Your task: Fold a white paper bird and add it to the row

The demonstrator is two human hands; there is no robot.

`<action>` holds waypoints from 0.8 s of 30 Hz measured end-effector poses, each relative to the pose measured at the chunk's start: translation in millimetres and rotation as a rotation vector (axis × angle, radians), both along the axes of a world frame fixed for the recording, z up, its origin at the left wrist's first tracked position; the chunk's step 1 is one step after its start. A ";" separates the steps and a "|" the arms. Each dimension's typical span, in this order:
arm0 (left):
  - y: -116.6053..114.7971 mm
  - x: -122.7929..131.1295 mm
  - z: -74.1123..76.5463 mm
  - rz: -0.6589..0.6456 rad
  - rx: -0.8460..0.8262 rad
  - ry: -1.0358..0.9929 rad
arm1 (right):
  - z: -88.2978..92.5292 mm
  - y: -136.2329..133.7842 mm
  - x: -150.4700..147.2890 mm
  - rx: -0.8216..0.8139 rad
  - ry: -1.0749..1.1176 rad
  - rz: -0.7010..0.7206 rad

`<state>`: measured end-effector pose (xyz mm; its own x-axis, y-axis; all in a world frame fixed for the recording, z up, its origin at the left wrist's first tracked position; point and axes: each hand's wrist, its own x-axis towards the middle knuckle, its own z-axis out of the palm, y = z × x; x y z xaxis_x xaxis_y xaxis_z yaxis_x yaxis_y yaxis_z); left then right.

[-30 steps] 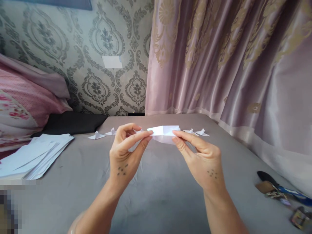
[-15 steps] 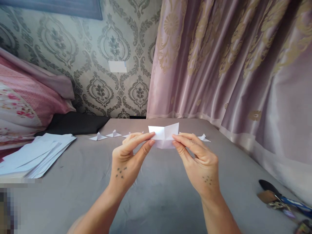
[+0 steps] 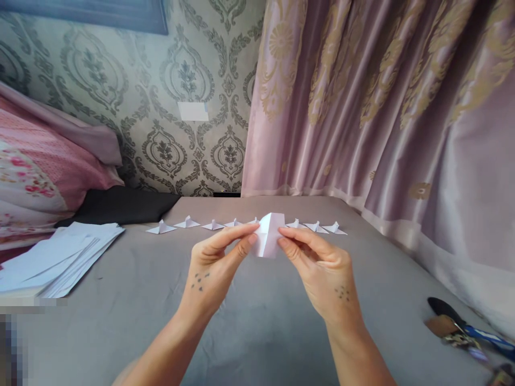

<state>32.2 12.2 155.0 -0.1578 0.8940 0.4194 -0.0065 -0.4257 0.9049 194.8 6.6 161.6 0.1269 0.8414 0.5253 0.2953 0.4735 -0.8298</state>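
A small white piece of creased paper (image 3: 270, 236) is held up in front of me, bent along a vertical crease. My left hand (image 3: 219, 262) pinches its left edge between thumb and fingers. On the opposite edge, my right hand (image 3: 322, 262) grips the paper the same way. Behind it, several small folded white paper figures stand in a row on the grey surface, among them one at the left end (image 3: 161, 228) and one at the right end (image 3: 335, 228). The held paper partly hides the middle of the row.
A stack of white paper sheets (image 3: 60, 260) lies on the left, beside a dark flat item (image 3: 124, 205) and pink floral fabric (image 3: 36, 177). Pink curtains (image 3: 322, 107) hang along the right. A dark and blue strapped item (image 3: 462, 327) lies at the lower right.
The paper has gone from spread wide to narrower and bent along its vertical crease. My hands have come closer together, and the paper sits slightly lower.
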 end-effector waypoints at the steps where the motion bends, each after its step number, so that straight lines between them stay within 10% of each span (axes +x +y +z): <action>1: 0.2 0.0 -0.4 0.006 0.010 0.012 | -0.2 -0.1 0.1 -0.003 0.005 0.000; 24: 3.0 -1.5 -7.5 0.065 0.255 0.416 | -3.0 -3.3 -3.4 -0.034 -0.065 0.057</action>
